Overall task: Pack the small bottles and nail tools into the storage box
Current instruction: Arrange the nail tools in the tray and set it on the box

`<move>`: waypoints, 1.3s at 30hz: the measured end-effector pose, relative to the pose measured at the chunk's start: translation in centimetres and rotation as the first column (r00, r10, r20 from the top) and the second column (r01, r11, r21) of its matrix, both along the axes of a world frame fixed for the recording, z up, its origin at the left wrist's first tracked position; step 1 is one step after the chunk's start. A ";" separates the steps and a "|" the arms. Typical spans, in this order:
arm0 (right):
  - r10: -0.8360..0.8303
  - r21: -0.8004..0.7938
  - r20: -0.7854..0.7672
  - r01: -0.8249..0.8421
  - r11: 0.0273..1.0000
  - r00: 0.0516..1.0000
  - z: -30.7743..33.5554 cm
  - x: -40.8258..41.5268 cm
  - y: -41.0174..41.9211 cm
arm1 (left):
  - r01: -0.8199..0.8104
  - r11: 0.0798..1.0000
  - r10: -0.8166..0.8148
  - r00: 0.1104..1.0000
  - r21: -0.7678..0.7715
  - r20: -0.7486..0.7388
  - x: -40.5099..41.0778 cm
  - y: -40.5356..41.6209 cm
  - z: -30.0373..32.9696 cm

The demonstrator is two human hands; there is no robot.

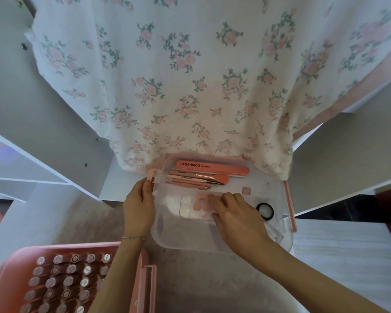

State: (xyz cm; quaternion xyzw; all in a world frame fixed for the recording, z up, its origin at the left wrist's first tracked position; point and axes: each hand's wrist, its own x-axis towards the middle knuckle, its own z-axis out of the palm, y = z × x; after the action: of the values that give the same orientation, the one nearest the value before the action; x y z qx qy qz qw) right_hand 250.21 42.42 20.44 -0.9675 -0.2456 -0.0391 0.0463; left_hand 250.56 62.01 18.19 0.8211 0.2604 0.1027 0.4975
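A clear plastic storage box (pixel 190 241) with pink latches sits in front of me. At its far side lie a pink nail file (pixel 212 167), a pink brush (pixel 215 177) and several thin pink nail tools (pixel 190 182). My left hand (pixel 139 206) grips the box's left rim beside a pink latch (pixel 151 173). My right hand (pixel 237 215) reaches into the box, fingers on a pink toe separator (pixel 200 201) that lies over a small clear case (pixel 190 210). A pink tray (pixel 61 281) at lower left holds several small bottles standing with caps up.
A small round black-rimmed jar (pixel 265 211) and a small pink square (pixel 246 190) lie in the box's right part. A floral cloth (pixel 190 75) hangs behind the box. White shelf boards (pixel 43 154) flank both sides.
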 end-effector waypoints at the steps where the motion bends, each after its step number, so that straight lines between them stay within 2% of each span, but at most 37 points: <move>1: -0.002 -0.006 0.010 0.002 1.000 1.000 -0.1 0.0 0.0 | 0.007 1.000 -0.007 1.000 0.025 0.010 0.0 0.1 0.1; 7: 0.028 0.014 -0.019 -0.027 1.000 0.999 -0.2 -0.5 -0.4 | 0.034 0.943 -0.060 0.996 0.330 0.067 -0.5 -0.2 1.6; 10: 0.048 0.171 -0.119 -0.027 0.985 0.992 0.2 -0.2 -1.0 | 0.148 0.869 -0.227 0.967 0.472 0.116 -1.7 -1.9 2.7; 12: 0.065 0.277 -0.108 -0.033 0.960 0.992 0.5 -0.1 -1.6 | 0.287 0.832 -0.366 0.927 0.475 0.082 -2.6 -3.3 2.9; 14: 0.061 0.324 -0.050 -0.042 0.945 0.997 0.6 -0.1 -2.6 | 0.418 0.779 -0.458 0.888 0.467 -0.032 -3.2 -4.4 2.3; 16: 0.004 0.341 0.000 -0.004 0.940 1.000 0.5 -0.4 -4.0 | 0.505 0.743 -0.484 0.859 0.439 -0.170 -3.4 -5.2 1.5; 18: -0.140 0.348 0.062 0.110 0.931 0.988 0.2 -0.9 -5.5 | 0.533 0.746 -0.472 0.846 0.401 -0.246 -3.3 -5.5 0.9; 21: -0.371 0.372 0.134 0.301 0.878 0.919 -0.3 -1.5 -7.1 | 0.522 0.760 -0.452 0.852 0.388 -0.263 -3.1 -5.7 0.4; 23: -0.426 0.370 0.151 0.348 0.861 0.892 -0.7 -1.8 -7.4 | 0.540 0.739 -0.460 0.842 0.403 -0.283 -3.0 -5.8 0.4; 28: -0.415 0.509 0.096 0.313 0.802 0.905 -1.2 -1.6 -8.1 | 0.608 0.638 -0.494 0.794 0.473 -0.353 -3.2 -6.3 0.2; 30: -0.413 0.503 0.071 0.325 0.801 0.908 -1.2 -1.4 -8.3 | 0.618 0.622 -0.517 0.786 0.481 -0.340 -3.2 -6.4 0.3; 36: -0.334 0.452 0.095 0.258 0.854 0.938 0.3 -1.3 -8.8 | 0.577 0.709 -0.495 0.817 0.405 -0.296 -3.3 -6.1 0.4; 39: -0.263 0.313 0.110 0.217 0.924 0.959 0.8 -1.6 -8.4 | 0.544 0.738 -0.461 0.838 0.398 -0.291 -3.4 -6.0 0.4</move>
State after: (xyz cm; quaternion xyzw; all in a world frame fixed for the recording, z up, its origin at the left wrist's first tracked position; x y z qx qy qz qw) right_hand 248.63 34.06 21.27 -0.9665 -0.1191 -0.1536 0.1678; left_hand 247.20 56.01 18.60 0.9608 0.0378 -0.0482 0.2704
